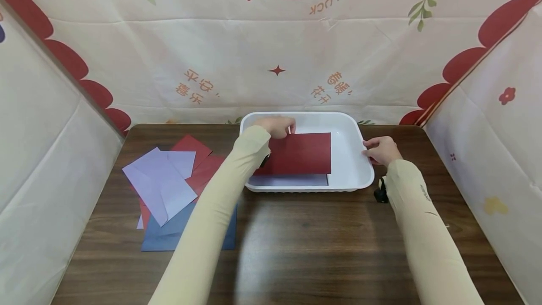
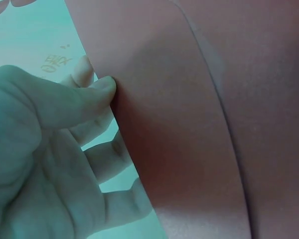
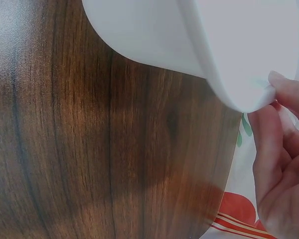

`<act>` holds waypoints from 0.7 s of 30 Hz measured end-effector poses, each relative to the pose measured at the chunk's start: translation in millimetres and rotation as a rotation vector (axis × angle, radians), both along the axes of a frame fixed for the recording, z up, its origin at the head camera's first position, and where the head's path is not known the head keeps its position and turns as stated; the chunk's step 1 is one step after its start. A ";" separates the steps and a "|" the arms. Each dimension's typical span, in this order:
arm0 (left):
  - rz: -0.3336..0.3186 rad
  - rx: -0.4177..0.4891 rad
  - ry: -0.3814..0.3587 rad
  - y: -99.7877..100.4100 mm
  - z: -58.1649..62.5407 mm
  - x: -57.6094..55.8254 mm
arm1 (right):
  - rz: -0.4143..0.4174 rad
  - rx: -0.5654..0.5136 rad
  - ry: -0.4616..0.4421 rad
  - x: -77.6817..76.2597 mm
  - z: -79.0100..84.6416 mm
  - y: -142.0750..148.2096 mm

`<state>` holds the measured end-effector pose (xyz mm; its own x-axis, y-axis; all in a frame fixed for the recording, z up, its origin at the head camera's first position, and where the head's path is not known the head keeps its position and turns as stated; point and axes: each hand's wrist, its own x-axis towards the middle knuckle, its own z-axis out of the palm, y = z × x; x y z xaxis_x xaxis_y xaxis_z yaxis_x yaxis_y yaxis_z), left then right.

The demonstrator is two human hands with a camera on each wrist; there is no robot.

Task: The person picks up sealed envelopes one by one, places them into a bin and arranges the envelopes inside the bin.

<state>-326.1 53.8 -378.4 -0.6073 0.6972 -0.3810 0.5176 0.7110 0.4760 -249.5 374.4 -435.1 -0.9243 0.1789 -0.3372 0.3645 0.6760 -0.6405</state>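
A red envelope (image 1: 302,154) is pinched along its far edge by my left hand (image 1: 276,126), over the white tray (image 1: 349,154). In the left wrist view the thumb lies on the envelope (image 2: 174,139) near its edge, the other fingers behind it, and a flap line runs down the paper. Beneath it in the tray, a strip of a lavender envelope (image 1: 292,180) shows. At the tray's right end my right hand (image 1: 382,149) grips the rim between thumb and fingers, as the right wrist view also shows on the white rim (image 3: 239,99).
Left of the tray, a loose overlapping pile holds lavender envelopes (image 1: 158,185), red envelopes (image 1: 190,147) and a blue envelope (image 1: 163,239) on the brown wooden table (image 1: 313,248). Printed cloth (image 1: 271,41) hangs behind the table and along both sides.
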 end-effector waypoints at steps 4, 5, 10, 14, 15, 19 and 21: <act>0.009 -0.013 -0.019 -0.2 -6.6 0.5 | -0.005 -0.001 -0.002 1.0 1.8 -2.3; 0.014 -0.017 -0.027 -0.2 -8.4 0.5 | -0.006 -0.002 -0.004 1.2 2.2 -2.7; 0.030 -0.038 -0.050 0.3 -20.1 1.3 | -0.007 0.004 -0.006 1.4 2.0 -2.3; 0.050 -0.053 -0.081 1.5 -27.3 4.0 | -0.010 0.012 -0.002 1.3 0.1 -1.5; 0.054 -0.054 -0.088 2.1 -28.6 4.8 | -0.010 0.013 -0.002 1.0 -0.4 -1.3; 0.062 -0.062 -0.095 4.9 -33.3 7.7 | -0.007 0.012 -0.002 -0.3 -1.6 0.3; 0.064 -0.066 -0.092 6.2 -34.2 9.1 | -0.007 0.009 -0.001 -1.0 -2.1 0.7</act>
